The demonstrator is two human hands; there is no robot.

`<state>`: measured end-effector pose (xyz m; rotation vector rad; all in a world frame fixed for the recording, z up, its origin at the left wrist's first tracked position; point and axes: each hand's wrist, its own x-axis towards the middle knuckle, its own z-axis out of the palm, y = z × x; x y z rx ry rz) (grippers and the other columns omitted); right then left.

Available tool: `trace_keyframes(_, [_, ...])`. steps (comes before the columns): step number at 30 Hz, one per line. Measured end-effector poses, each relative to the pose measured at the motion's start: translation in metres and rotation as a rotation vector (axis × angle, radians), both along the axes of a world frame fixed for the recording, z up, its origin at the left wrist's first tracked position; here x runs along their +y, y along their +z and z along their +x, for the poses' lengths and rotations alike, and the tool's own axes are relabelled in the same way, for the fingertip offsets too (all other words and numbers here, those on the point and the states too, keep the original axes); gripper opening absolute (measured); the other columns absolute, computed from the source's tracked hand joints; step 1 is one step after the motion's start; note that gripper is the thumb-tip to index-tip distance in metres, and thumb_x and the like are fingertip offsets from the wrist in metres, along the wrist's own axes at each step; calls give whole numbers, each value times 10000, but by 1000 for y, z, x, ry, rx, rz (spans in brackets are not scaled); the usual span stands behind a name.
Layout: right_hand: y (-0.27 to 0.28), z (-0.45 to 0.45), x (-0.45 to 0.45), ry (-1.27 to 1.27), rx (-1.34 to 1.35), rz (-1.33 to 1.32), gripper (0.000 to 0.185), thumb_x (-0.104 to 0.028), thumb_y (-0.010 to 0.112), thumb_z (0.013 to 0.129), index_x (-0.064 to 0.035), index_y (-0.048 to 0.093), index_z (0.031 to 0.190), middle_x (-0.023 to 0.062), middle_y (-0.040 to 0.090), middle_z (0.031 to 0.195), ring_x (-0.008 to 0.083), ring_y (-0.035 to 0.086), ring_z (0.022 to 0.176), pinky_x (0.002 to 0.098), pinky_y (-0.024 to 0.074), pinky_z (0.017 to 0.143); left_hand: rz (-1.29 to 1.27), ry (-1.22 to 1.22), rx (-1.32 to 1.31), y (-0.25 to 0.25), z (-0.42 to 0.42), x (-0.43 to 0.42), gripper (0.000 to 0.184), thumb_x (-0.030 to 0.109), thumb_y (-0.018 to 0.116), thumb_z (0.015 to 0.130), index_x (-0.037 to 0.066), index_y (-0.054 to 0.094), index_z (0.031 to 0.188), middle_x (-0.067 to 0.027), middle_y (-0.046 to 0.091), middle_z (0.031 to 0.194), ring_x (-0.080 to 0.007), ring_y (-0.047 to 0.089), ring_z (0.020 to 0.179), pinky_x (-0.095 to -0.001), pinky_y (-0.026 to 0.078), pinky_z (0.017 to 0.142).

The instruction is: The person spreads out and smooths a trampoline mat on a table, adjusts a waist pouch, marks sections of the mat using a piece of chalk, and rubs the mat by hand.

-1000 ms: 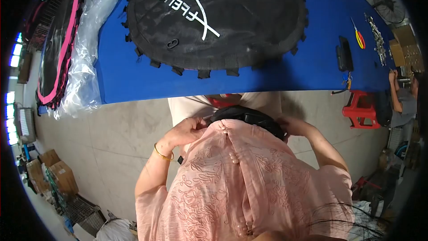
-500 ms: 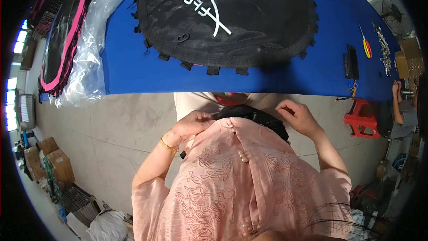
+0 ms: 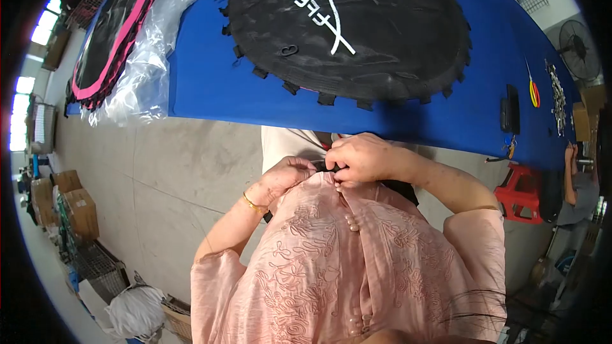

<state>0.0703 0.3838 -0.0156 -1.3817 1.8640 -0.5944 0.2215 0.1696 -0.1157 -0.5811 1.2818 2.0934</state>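
Observation:
Both of my hands meet at my waist, by the hem of the pink blouse (image 3: 357,248). My left hand (image 3: 285,179), with a gold bangle (image 3: 254,202) at its wrist, is closed on black fabric (image 3: 325,165) at the waist. My right hand (image 3: 364,158) reaches across from the other side, its fingers bent and closed at the same black fabric. The exact part gripped is hidden by the fingers. Beyond them on the blue table (image 3: 223,99) lies a round black trampoline mat (image 3: 395,32) with white lettering, loops along its rim and a small black looped piece (image 3: 289,50) on top.
A pink-edged mat (image 3: 131,38) and clear plastic wrap (image 3: 153,51) lie at the table's left. At the right are a black case (image 3: 510,111), a red-yellow-handled tool (image 3: 534,93) and metal pieces (image 3: 558,99). A red stool (image 3: 521,194) stands below; another person's arm (image 3: 570,172) shows far right.
My right hand has come in from the right side to the front of my waist, beside my left hand. The camera view has shifted slightly, moving the table rightward in view.

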Motion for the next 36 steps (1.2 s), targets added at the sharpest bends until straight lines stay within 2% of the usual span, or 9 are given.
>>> trace_keyframes(4, [4, 4, -4, 98, 143, 71, 233, -204, 749, 845, -96, 707, 1047, 93, 702, 1032, 307, 685, 1013, 450, 543, 842, 33, -7, 27, -2, 2, -1, 103, -14, 649, 963, 0, 733, 1021, -18, 713, 924, -88, 636, 808, -247, 537, 733])
trace_keyframes(11, [7, -7, 4, 8, 48, 85, 173, -207, 702, 883, -98, 708, 1017, 115, 708, 970, 336, 704, 964, 465, 547, 821, 19, 8, -1, -17, 2, -1, 172, -45, 660, 954, -13, 733, 1105, -58, 751, 1036, -139, 695, 941, -261, 564, 866])
trace_keyframes(15, [11, -2, -3, 82, 138, 138, 157, -251, 705, 895, -106, 697, 956, 105, 707, 931, 326, 712, 949, 464, 559, 783, 15, 0, 42, -11, -2, 2, 170, -39, 662, 958, -11, 734, 1109, -57, 751, 1042, -135, 693, 949, -259, 562, 871])
trace_keyframes(17, [9, 4, -5, 100, 216, 102, 172, -267, 713, 888, -104, 693, 939, 100, 704, 912, 324, 711, 915, 465, 562, 766, 25, 47, -1, 2, -3, 7, 81, 9, 673, 988, 23, 745, 1025, 1, 717, 935, -78, 633, 833, -243, 537, 766])
trace_keyframes(24, [-11, 13, -1, 179, 389, -163, 219, -296, 790, 779, -107, 707, 852, 84, 705, 828, 337, 712, 787, 489, 566, 704, 93, -39, 94, -7, -2, 0, 99, -8, 666, 988, 9, 742, 1049, 4, 722, 987, -78, 637, 888, -234, 531, 821])
trace_keyframes(26, [-11, 12, -3, 187, 387, -158, 211, -286, 785, 783, -101, 716, 860, 90, 716, 839, 339, 718, 788, 489, 569, 702, -71, -139, 174, -12, -3, -1, 109, -8, 671, 984, 5, 739, 1069, -2, 723, 1035, -83, 635, 932, -235, 525, 854])
trace_keyframes(30, [-3, 15, -11, 218, 413, -69, 184, -249, 766, 786, -85, 749, 867, 110, 750, 848, 349, 740, 789, 483, 582, 677, -20, -141, 373, -38, -4, 5, 149, 12, 690, 975, 23, 746, 1113, -17, 727, 1075, -111, 651, 1007, -274, 524, 924])
trace_keyframes(33, [4, 13, -14, 268, 399, -23, 243, -310, 723, 861, -70, 686, 842, 105, 707, 859, 333, 719, 807, 459, 567, 708, -277, -318, 476, -29, -13, 10, 292, 15, 685, 945, 32, 746, 1230, -67, 749, 1173, -163, 664, 1135, -336, 502, 1026])
trace_keyframes(36, [6, 14, -15, 279, 425, 49, 222, -289, 726, 855, -70, 688, 845, 104, 710, 849, 330, 721, 803, 454, 568, 705, -334, -428, 433, -37, -23, 9, 306, 13, 679, 936, 16, 745, 1235, -60, 758, 1179, -155, 669, 1117, -312, 512, 1003])
